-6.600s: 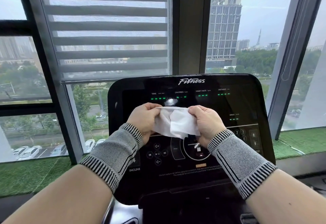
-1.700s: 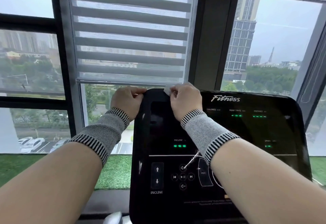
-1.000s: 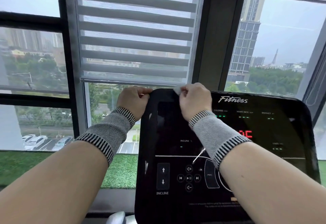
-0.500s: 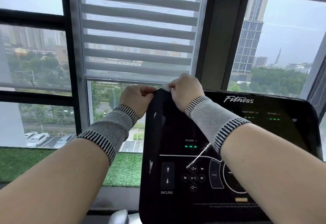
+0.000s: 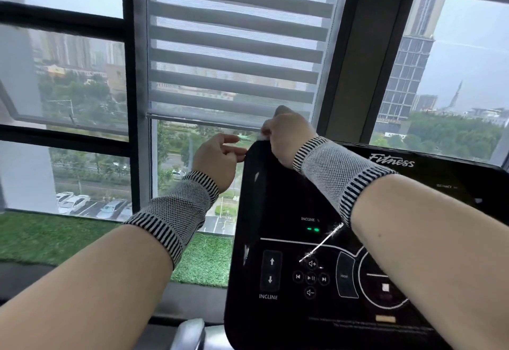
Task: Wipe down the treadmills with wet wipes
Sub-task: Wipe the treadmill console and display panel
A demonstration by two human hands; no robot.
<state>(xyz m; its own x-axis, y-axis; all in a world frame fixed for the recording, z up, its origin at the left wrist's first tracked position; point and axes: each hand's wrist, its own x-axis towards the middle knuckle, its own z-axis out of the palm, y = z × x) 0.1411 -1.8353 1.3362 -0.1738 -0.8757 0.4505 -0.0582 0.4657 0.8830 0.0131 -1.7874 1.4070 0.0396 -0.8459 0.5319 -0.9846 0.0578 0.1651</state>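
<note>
The black treadmill console (image 5: pixel 289 198) with "Fitness" lettering fills the lower right. My right hand (image 5: pixel 289 137) presses on the console's top left corner, closed around a white wet wipe (image 5: pixel 265 135) of which only a small edge shows under the fingers. My left hand (image 5: pixel 217 159) hovers just left of that corner, fingers loosely curled and apart, fingertips close to the console edge and holding nothing. Both wrists wear grey knit bands with striped cuffs.
A tall window with a striped roller blind (image 5: pixel 237 46) stands right behind the console. Green artificial turf (image 5: pixel 55 236) covers the sill to the left. A silver handrail (image 5: pixel 190 333) pokes up at the bottom beside the console.
My left hand has come off the console's left corner and now hangs free beside it. My right hand with the wipe has slid left to the very corner. The view has shifted left.
</note>
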